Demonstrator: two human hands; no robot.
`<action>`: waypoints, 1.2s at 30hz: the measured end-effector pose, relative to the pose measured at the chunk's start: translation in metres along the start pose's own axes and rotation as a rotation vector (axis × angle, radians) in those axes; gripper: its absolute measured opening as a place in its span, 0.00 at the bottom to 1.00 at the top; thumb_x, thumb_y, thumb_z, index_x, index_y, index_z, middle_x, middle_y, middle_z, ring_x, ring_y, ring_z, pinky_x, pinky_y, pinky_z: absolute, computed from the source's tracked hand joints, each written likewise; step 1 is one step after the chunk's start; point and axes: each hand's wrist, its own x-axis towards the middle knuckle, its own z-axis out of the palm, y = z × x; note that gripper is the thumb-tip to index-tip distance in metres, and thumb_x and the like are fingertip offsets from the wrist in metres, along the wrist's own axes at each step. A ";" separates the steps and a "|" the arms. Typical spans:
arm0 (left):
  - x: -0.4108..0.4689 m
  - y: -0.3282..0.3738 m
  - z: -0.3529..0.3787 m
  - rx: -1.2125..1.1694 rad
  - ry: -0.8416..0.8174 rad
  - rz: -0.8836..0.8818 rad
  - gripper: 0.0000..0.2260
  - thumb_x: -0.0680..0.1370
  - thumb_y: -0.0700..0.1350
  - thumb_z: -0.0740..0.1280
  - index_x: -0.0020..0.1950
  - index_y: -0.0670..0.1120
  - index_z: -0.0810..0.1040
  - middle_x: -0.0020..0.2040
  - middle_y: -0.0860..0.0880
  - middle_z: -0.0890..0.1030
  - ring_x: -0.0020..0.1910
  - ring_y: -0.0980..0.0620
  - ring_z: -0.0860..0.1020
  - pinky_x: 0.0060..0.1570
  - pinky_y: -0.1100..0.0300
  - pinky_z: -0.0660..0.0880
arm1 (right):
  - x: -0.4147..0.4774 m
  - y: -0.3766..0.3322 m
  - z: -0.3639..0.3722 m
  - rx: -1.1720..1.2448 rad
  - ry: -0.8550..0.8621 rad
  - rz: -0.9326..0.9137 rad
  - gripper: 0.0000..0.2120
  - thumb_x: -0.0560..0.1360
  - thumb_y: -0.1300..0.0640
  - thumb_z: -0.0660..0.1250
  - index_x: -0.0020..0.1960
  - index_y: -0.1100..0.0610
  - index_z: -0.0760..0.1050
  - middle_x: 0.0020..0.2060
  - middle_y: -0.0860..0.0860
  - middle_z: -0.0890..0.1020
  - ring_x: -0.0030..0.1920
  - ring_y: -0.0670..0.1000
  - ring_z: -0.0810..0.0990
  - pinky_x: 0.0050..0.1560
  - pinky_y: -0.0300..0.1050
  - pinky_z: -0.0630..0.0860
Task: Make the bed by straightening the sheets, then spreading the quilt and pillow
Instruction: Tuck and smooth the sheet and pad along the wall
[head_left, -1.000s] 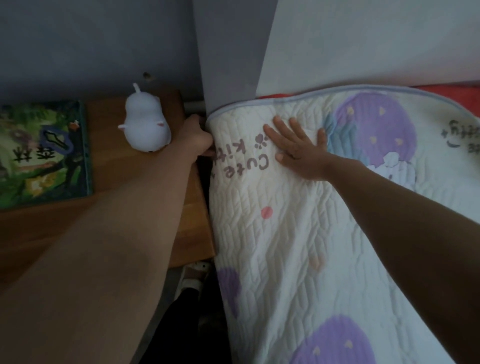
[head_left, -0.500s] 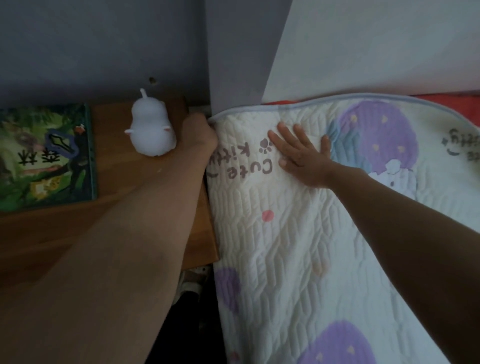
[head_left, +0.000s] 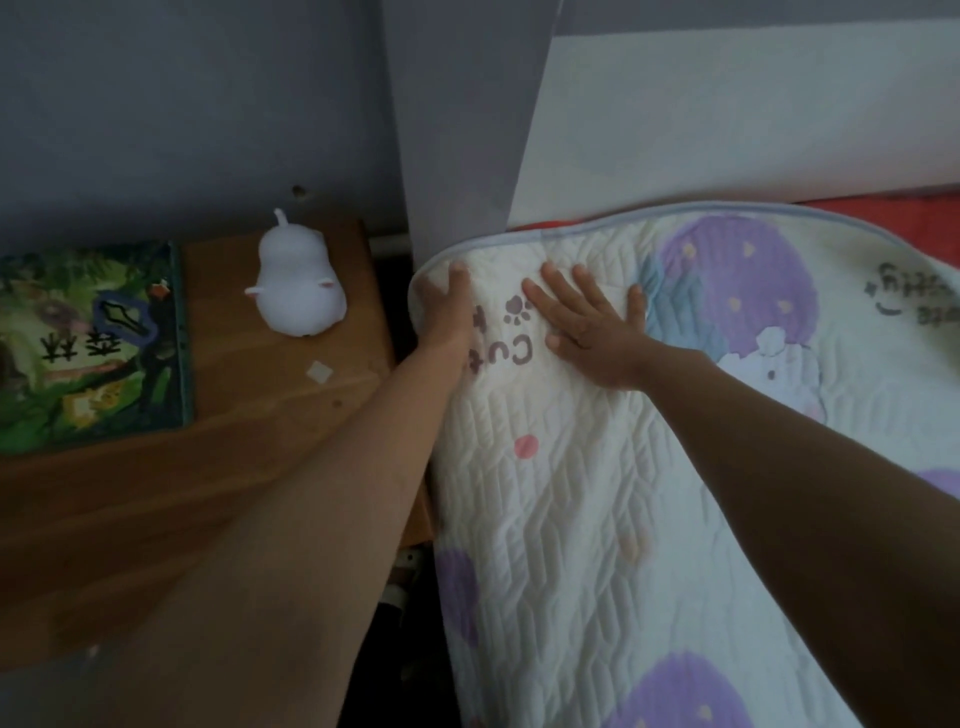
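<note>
Left hand (head_left: 445, 306) is lying at the top left corner of the sheet (head_left: 571, 493), back of the hand up, one fingertip showing on the cloth. Whether the other fingers are curling under the edge and pinching it, I cannot tell. Right hand (head_left: 592, 327) is pressing flat on the sheet just beside the left, fingers straight and spread, holding nothing.

The sheet is a white quilted one with purple blobs and dark lettering. It is covering the bed from the head end down to the bottom of the view, and its left edge is hanging close against the counter (head_left: 234, 467).

Progress, as a judgement: the straightening step is under way at this one corner. The cloth under the hands is looking fairly smooth, but the bound top edge is running in a wave, and a red layer (head_left: 883, 208) is showing beyond it at the upper right. No quilt or pillow is showing, so spreading both is looking like work left to do.

The wooden counter is carrying a small white animal figure (head_left: 301, 291), a picture book (head_left: 88, 353) and a small pale scrap (head_left: 318, 371). A pale headboard panel (head_left: 727, 114) is standing behind the bed, beside a grey wall (head_left: 182, 104). The light is dim.
</note>
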 end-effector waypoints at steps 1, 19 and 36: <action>0.011 -0.004 0.000 -0.015 -0.020 -0.042 0.52 0.59 0.81 0.54 0.76 0.52 0.59 0.71 0.45 0.71 0.64 0.44 0.74 0.66 0.47 0.69 | 0.000 0.000 0.001 0.004 0.004 0.001 0.28 0.82 0.46 0.50 0.75 0.34 0.36 0.75 0.37 0.35 0.76 0.47 0.33 0.68 0.71 0.34; -0.040 -0.002 -0.021 0.455 -0.046 0.145 0.15 0.83 0.51 0.53 0.65 0.47 0.70 0.57 0.47 0.74 0.48 0.51 0.74 0.46 0.68 0.73 | -0.035 -0.006 -0.025 0.095 0.095 -0.039 0.29 0.82 0.54 0.55 0.78 0.43 0.47 0.78 0.45 0.46 0.78 0.49 0.45 0.74 0.60 0.42; -0.027 -0.026 -0.044 0.457 -0.052 0.075 0.21 0.66 0.47 0.75 0.51 0.34 0.79 0.51 0.36 0.81 0.49 0.41 0.81 0.51 0.43 0.79 | -0.075 -0.017 0.004 0.228 0.440 0.573 0.26 0.77 0.45 0.64 0.66 0.61 0.63 0.62 0.59 0.70 0.60 0.62 0.74 0.51 0.54 0.70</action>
